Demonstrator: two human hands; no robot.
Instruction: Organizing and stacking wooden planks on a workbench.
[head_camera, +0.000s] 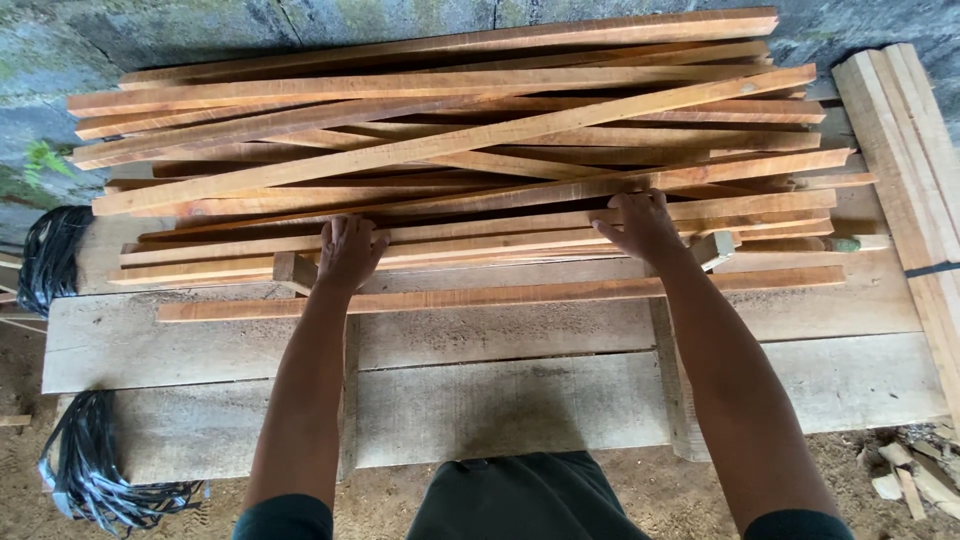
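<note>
Cable coils (60, 255) lie black at far L, off the tabletop (500, 410). L hand (350, 250) lies flat, fingers spread, on wood strips (450, 150), heaped loose and crisscross against wall; R hand (640, 225) likewise, gripping nothing. Risk: uneven push skews pile, top strips slide off; splinters likely.

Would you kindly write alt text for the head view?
Both hands, left hand and right hand, press flat on a loose pile of long reddish wood strips on a rough plank bench. Black cord bundles hang at the bench's left end.
</note>
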